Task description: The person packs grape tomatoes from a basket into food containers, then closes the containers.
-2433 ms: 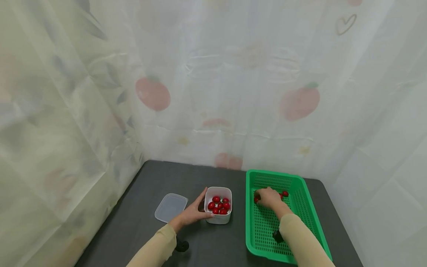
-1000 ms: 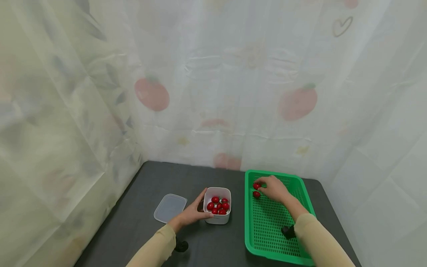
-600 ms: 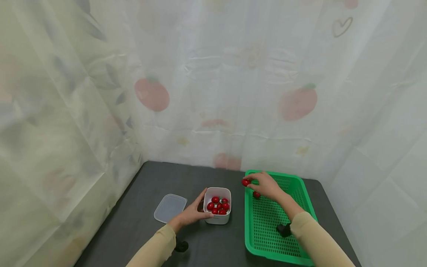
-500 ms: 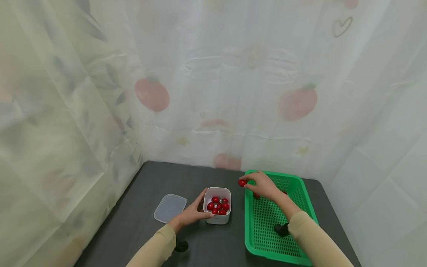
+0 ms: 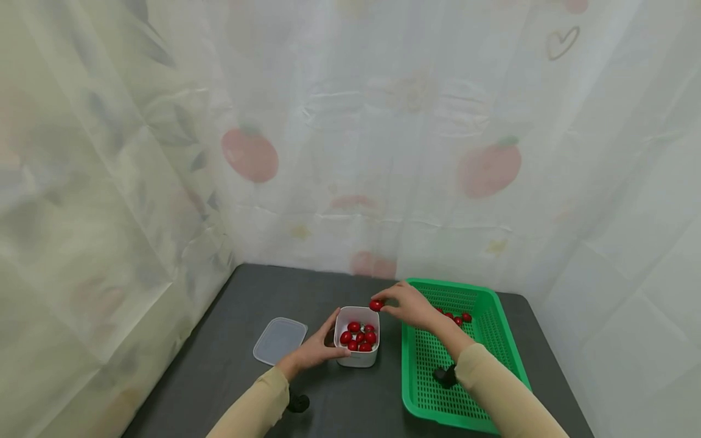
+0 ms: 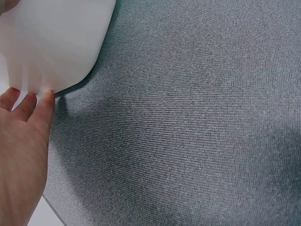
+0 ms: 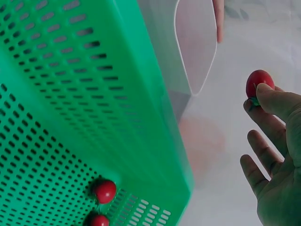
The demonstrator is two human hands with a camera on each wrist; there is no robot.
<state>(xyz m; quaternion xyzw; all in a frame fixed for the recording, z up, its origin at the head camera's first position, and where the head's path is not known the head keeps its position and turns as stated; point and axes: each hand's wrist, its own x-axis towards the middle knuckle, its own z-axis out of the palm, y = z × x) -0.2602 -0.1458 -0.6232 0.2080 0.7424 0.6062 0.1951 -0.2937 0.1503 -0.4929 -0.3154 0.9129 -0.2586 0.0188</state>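
Note:
My left hand (image 5: 314, 350) grips the near left side of a white square container (image 5: 358, 361), thumb at the front and fingers along the side. Several cherry tomatoes (image 5: 354, 327) lie inside it. In the left wrist view, fingertips press the container's smooth wall (image 6: 56, 42). Between thumb and index finger, my right hand (image 5: 409, 305) pinches a cherry tomato (image 5: 376, 305) by the container's far right corner. The right wrist view shows this tomato (image 7: 258, 84) with its green stem end at the fingers, the other fingers spread loosely.
A green perforated basket (image 5: 407, 377) stands on the right of the dark table (image 5: 317, 286), with more tomatoes (image 5: 467, 317) toward its far end. Left of the container lies a translucent lid (image 5: 280, 340). A printed curtain (image 5: 350, 152) hangs behind the table.
My right hand has lifted a tomato out of the basket and carried it left, over the basket's edge, to the container's far right corner. The left hand and container stay put.

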